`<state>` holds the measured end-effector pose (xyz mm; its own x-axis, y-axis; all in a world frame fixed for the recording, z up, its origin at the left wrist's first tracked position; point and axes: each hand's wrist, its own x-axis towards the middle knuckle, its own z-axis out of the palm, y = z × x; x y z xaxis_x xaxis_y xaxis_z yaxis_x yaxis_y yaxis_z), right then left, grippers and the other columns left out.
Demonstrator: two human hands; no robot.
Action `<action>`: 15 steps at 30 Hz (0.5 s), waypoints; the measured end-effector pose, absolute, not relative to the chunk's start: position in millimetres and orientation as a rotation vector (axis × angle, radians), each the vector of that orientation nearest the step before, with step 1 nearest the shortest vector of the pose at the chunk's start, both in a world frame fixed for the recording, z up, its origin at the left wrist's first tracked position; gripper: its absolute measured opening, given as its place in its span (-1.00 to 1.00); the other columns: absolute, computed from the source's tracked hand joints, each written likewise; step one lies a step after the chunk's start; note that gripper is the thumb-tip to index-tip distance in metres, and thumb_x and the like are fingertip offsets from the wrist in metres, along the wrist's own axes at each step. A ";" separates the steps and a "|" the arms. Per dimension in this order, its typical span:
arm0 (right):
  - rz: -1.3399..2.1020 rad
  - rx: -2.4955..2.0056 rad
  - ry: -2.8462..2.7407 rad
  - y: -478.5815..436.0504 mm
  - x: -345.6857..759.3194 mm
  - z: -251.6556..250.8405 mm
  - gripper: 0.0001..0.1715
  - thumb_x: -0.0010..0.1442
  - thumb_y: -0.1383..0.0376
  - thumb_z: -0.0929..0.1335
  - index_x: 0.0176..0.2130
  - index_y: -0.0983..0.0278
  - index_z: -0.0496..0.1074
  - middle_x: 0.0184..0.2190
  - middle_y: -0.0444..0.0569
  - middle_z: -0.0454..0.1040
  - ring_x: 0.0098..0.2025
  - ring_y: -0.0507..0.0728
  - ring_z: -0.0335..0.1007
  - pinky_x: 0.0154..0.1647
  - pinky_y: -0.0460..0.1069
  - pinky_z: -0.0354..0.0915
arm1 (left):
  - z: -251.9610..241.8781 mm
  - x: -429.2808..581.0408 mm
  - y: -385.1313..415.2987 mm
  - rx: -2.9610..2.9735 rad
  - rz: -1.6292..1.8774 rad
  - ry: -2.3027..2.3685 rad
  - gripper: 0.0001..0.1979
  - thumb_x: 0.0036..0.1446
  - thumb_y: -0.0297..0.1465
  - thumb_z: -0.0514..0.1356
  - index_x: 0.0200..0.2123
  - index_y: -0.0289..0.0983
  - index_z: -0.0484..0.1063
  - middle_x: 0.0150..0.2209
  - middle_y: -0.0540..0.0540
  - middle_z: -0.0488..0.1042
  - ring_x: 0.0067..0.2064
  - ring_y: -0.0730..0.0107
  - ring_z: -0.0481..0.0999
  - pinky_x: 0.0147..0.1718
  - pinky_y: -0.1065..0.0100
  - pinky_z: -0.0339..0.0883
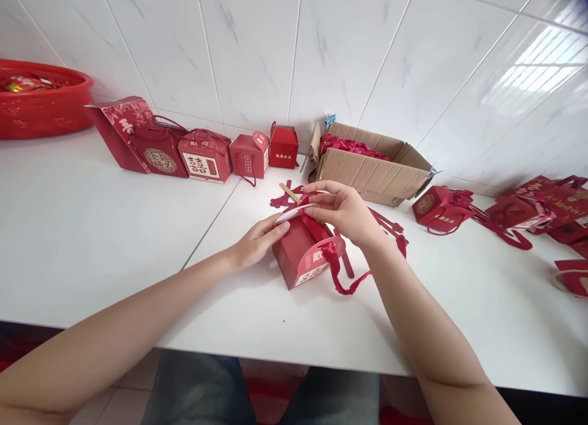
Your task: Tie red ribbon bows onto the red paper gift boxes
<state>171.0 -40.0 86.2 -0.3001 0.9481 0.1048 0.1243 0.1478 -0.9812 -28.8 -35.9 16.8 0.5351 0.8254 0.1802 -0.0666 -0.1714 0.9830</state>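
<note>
A small red gift box (294, 256) with pale characters on its rounded end flap stands on the white table in front of me. My left hand (258, 241) grips its near-left upper edge, thumb on the side, by a raised flap (289, 214) showing a white inner face. Over the box top, my right hand (342, 212) pinches a red ribbon (313, 223). The ribbon's twisted tail (342, 284) hangs past the front end and loops onto the table. A flat wooden stick (289, 193) pokes up behind the flap; what holds it is hidden.
Behind stands an open cardboard box (372, 177) with red ribbons inside. Several red gift boxes (204, 158) line the wall. A red basin (46, 112) sits far left. Red strips (388, 221) lie beyond my hands; more red boxes (443, 207) are at right.
</note>
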 end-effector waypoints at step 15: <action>1.268 -1.117 -1.603 -38.4 175.8 90.8 -0.72 0.00 0.23 0.48 -0.22 0.23 0.57 -0.36 -0.07 0.56 -0.49 0.00 0.40 -0.42 -0.03 0.37 | 21.2 -28.9 -37.8 1.499 0.901 0.668 -0.48 0.21 -0.12 0.13 0.18 -0.22 0.36 -0.13 -0.16 0.56 -0.05 0.11 0.48 -0.09 0.22 0.34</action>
